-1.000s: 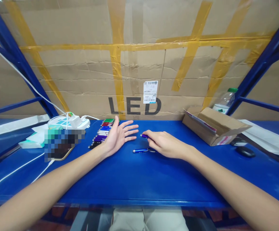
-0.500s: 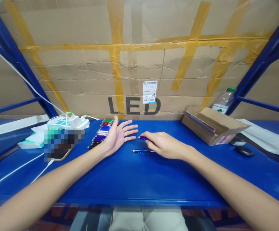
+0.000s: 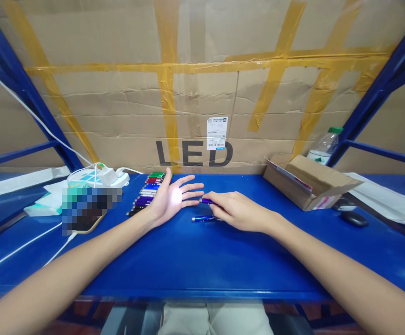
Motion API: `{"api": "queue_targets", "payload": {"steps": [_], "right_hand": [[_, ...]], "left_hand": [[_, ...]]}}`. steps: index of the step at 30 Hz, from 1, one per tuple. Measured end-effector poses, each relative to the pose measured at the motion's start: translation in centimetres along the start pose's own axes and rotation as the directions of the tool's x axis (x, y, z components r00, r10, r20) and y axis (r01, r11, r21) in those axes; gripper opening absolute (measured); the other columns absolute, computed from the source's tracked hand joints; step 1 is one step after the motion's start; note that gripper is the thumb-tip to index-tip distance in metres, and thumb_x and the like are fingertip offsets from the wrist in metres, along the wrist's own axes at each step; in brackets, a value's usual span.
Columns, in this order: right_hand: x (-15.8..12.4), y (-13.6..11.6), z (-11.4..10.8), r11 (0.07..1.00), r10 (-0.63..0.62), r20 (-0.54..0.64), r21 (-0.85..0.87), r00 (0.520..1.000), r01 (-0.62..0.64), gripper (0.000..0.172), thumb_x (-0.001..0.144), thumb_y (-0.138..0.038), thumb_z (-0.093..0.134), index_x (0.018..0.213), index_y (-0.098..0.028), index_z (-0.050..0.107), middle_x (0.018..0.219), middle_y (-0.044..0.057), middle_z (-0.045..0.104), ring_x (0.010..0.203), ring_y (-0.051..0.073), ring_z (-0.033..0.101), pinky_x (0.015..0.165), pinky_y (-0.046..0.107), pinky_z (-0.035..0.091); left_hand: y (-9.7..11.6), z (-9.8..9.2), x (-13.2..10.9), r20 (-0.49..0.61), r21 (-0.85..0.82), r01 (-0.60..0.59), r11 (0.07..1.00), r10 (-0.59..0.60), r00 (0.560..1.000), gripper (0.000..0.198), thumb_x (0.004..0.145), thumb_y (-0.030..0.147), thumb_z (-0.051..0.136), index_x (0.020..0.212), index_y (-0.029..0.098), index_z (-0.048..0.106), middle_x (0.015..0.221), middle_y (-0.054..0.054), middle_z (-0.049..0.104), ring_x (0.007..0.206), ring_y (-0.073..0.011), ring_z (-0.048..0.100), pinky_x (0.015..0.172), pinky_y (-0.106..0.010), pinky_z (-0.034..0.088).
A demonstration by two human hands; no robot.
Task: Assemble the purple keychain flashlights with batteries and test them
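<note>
My left hand [image 3: 167, 201] is raised above the table with its palm turned to the right and its fingers spread, holding nothing. A bright white spot of light falls on that palm. Between the thumb and fingers of my right hand [image 3: 237, 211] is a purple penlight [image 3: 207, 201], its tip pointing at the left palm. Just below it a blue penlight [image 3: 201, 218] lies on the blue table [image 3: 195, 260], its right end hidden by the right hand. Behind my left hand lies a row of pen-shaped lights [image 3: 149, 192] in several colours, partly covered by the hand.
At left are a phone [image 3: 90, 214] on a cable, a tissue pack [image 3: 45, 202] and a white power strip [image 3: 83, 177]. To the right stand an open cardboard box [image 3: 307, 184], a bottle [image 3: 326, 146] and a black mouse [image 3: 354, 218]. A large taped carton [image 3: 125, 107] forms the back.
The faint purple glow on my left palm has become a bright white spot. Both hands have stayed nearly in place, with the left fingers slightly nearer the purple penlight.
</note>
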State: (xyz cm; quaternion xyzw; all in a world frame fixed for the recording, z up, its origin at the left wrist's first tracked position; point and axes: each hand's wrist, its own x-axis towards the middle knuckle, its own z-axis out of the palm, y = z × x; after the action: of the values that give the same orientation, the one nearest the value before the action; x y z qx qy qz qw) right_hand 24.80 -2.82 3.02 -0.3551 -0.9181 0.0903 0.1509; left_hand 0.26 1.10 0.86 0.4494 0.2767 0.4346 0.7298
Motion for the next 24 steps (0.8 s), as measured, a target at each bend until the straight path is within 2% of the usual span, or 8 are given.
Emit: {"api": "queue_targets", "payload": {"steps": [7,17,24], "right_hand": [[0.06,0.06,0.17,0.999,-0.037,-0.017,-0.014,0.999,0.037,0.024,0.111,-0.023,0.043,0.121,-0.021,0.064,0.100,0.006,0.075,0.082,0.021,0.068,0.074,0.031,0.043],[0.15,0.05,0.23,1.000,-0.003,0.008,-0.022,1.000,0.003,0.025,0.109,-0.022,0.044,0.122,-0.020,0.065,0.096,0.006,0.075,0.078,0.021,0.067,0.072,0.031,0.042],[0.12,0.20,0.39,1.000,-0.024,-0.019,-0.017,1.000,0.024,0.022,0.110,-0.022,0.046,0.120,-0.019,0.065,0.094,0.005,0.075,0.076,0.019,0.065,0.070,0.029,0.040]], "left_hand": [[0.02,-0.02,-0.05,-0.003,0.009,0.004,1.000,-0.004,1.000,0.092,0.103,0.082,0.030,0.157,0.012,0.054,0.151,-0.027,0.063,0.134,-0.0424,0.065,0.105,-0.053,0.056],[-0.10,-0.27,0.13,0.024,0.004,0.000,1.000,0.000,1.000,0.091,0.103,0.083,0.029,0.156,0.013,0.054,0.152,-0.027,0.062,0.135,-0.0423,0.065,0.106,-0.054,0.055],[-0.07,-0.08,0.07,0.021,0.005,0.003,1.000,-0.003,1.000,0.094,0.103,0.084,0.024,0.157,0.013,0.053,0.152,-0.026,0.062,0.134,-0.0421,0.065,0.104,-0.053,0.056]]}}
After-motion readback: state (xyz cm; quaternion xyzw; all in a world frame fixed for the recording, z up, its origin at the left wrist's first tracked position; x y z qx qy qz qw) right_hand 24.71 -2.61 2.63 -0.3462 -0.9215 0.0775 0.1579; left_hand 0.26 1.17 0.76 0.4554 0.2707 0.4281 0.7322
